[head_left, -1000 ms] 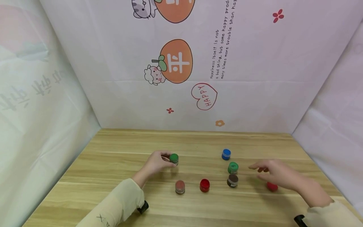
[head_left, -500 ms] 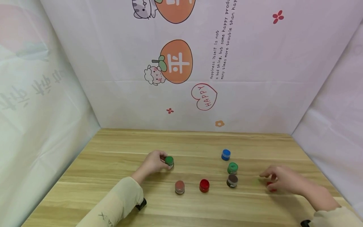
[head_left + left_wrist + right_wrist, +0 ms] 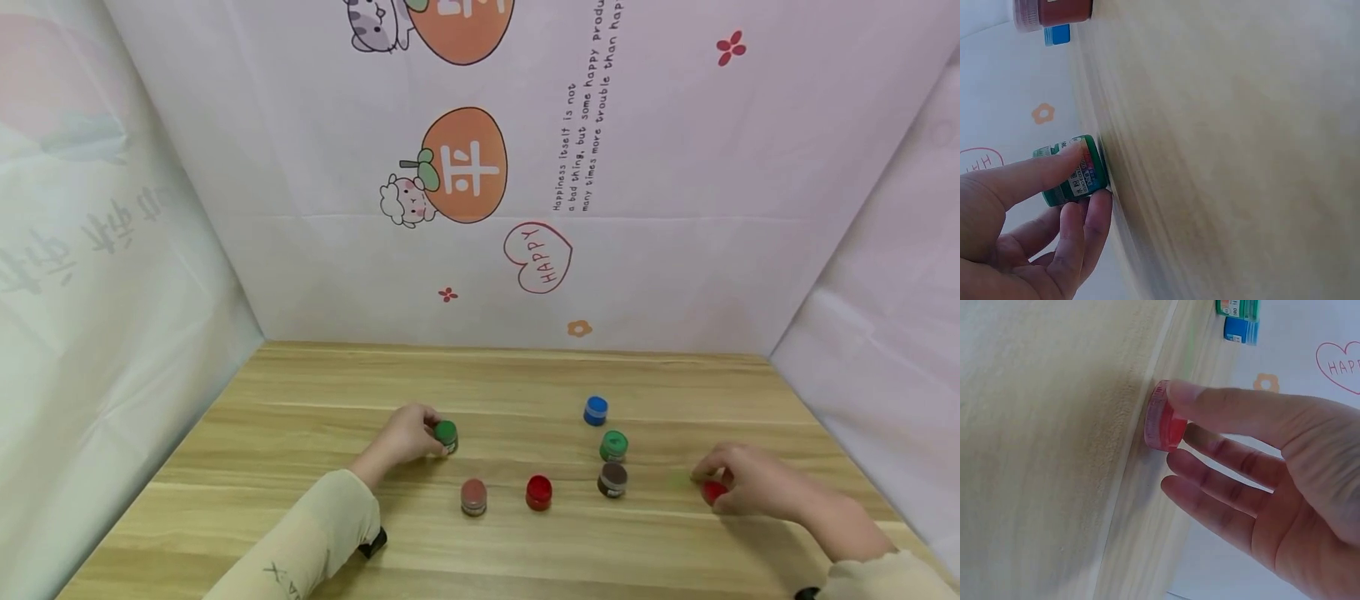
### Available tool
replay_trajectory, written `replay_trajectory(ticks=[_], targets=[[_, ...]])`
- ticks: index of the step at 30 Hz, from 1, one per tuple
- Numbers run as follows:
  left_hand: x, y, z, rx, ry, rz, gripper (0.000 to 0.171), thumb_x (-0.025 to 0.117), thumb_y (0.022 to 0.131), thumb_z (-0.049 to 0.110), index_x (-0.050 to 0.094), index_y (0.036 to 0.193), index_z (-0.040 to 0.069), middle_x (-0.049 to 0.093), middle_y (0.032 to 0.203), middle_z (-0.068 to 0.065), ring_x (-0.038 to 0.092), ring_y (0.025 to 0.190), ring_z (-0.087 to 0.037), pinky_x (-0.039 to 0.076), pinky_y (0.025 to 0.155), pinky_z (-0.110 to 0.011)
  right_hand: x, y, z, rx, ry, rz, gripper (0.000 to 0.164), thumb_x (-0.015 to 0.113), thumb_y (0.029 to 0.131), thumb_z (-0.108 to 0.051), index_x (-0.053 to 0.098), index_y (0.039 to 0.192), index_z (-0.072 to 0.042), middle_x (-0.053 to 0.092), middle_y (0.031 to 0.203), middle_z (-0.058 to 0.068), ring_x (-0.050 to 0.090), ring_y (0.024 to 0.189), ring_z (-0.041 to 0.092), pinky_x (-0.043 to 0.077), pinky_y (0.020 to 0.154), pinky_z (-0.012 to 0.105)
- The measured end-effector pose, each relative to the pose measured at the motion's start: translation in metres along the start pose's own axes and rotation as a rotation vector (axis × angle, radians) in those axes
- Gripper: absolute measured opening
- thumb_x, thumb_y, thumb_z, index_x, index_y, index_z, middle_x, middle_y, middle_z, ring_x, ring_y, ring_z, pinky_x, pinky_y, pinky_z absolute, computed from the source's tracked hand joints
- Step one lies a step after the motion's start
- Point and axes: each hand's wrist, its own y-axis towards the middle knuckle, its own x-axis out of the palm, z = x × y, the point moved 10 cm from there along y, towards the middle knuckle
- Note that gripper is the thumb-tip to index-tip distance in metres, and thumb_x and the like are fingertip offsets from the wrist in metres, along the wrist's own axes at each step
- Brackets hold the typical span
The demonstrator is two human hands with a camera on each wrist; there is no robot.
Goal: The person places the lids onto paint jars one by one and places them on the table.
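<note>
My left hand (image 3: 405,435) grips a small green paint jar (image 3: 447,435) at the left of the table. In the left wrist view the thumb lies across the labelled side of the jar (image 3: 1079,172), and the fingers curl beneath it, close to the tabletop. At the right, my right hand (image 3: 761,481) pinches a flat red lid (image 3: 713,492) between thumb and index finger. Its clear ridged rim (image 3: 1155,419) shows right at the wood in the right wrist view, the other fingers spread below. A red paint jar (image 3: 538,493) stands near the middle.
A pinkish-brown jar (image 3: 473,497) stands in front of my left hand. Right of centre, a blue jar (image 3: 596,411), another green jar (image 3: 613,447) and a dark brown jar (image 3: 612,481) form a rough row. A white printed sheet (image 3: 637,283) rises behind the table (image 3: 360,371).
My right hand has come down from above the table onto the red lid and now pinches it. My left hand has carried the green jar slightly left and lower.
</note>
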Motion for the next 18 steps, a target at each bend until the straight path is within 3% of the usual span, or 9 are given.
replay_trajectory(ticks=[18], targets=[[0.0063, 0.0001, 0.0043, 0.019, 0.074, -0.031, 0.031, 0.089, 0.075, 0.000, 0.069, 0.098, -0.002, 0.064, 0.090, -0.006, 0.061, 0.083, -0.019, 0.055, 0.077, -0.035, 0.0018, 0.0005, -0.0004, -0.047, -0.032, 0.003, 0.033, 0.080, 0.061, 0.005, 0.076, 0.093, -0.002, 0.067, 0.093, 0.001, 0.053, 0.076, 0.003, 0.048, 0.062, 0.025]])
